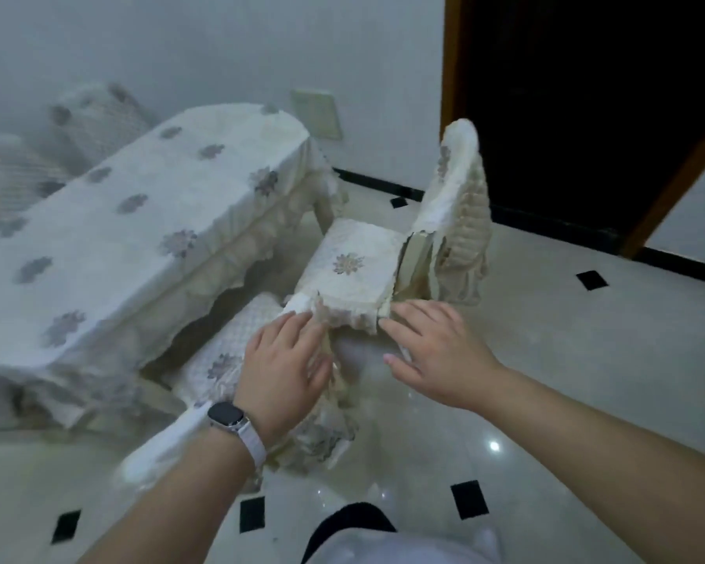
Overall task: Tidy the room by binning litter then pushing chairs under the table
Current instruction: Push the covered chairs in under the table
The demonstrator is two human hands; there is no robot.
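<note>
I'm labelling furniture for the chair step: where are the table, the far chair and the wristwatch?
table (147,205): head view, clothed top.
far chair (349,264): head view, seat cushion flower.
wristwatch (225,415): head view, dark face.

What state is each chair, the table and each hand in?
Table: covered by a cloth.
Near chair: seat partly under the table.
Far chair: seat out from the table.
Left hand: open, on the near chair's back.
Right hand: open, by the far chair's seat.
</note>
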